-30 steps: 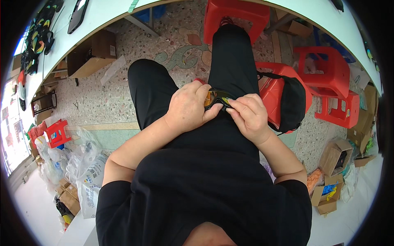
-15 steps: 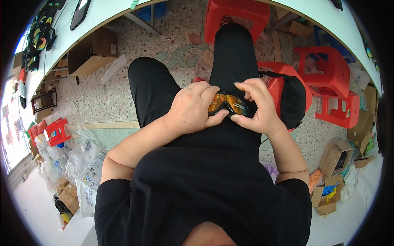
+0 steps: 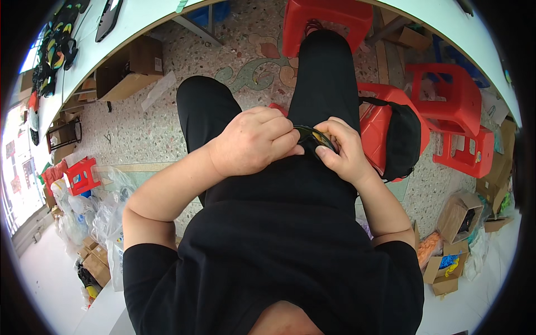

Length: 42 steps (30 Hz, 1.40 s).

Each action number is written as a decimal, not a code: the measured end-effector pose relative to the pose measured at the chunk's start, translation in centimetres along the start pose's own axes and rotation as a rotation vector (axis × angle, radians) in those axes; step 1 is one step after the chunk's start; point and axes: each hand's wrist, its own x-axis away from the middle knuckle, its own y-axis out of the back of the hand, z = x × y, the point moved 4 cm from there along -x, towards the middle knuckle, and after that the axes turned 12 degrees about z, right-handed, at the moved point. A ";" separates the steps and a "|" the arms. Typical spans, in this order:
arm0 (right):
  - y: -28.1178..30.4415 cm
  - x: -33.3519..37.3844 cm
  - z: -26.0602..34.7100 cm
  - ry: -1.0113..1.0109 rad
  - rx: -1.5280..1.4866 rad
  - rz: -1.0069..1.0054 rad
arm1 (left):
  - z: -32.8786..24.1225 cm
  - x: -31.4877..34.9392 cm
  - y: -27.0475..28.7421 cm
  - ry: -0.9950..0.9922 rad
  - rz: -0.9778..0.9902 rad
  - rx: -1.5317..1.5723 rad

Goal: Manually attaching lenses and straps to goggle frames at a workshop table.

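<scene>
Above my lap I hold a pair of black-framed goggles with dark amber lenses, tilted so that only a narrow part of the lens shows. My left hand is closed around one end, its fingers curled and covering that side. Thumb and fingers of my right hand pinch the other end, close to the rim. Most of the frame is hidden behind both hands.
A white table curves around ahead, with a phone and several more goggles on it. Red stools stand at right, one bearing a black bag. Cardboard boxes and plastic bags lie around.
The goggles have turned from lens-up to tilted, so less lens shows. My left hand has rolled over and curled its fingers around its end; my right hand has tightened its pinch.
</scene>
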 end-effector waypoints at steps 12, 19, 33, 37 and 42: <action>-0.8 0.7 1.4 0.191 0.203 -0.156 | -0.8 1.8 -1.2 0.018 -0.130 0.072; -0.6 0.3 2.5 0.279 0.354 -0.168 | -1.3 1.2 -1.2 -0.033 -0.119 0.013; -0.2 0.9 1.6 0.326 0.308 -0.210 | 0.5 0.4 1.0 0.062 -0.112 0.151; -0.6 0.7 1.6 0.369 0.320 -0.199 | 0.8 1.4 -0.9 0.168 -0.040 0.231; -0.4 0.0 2.0 0.370 0.329 -0.172 | 0.4 1.0 -2.1 0.175 0.034 0.193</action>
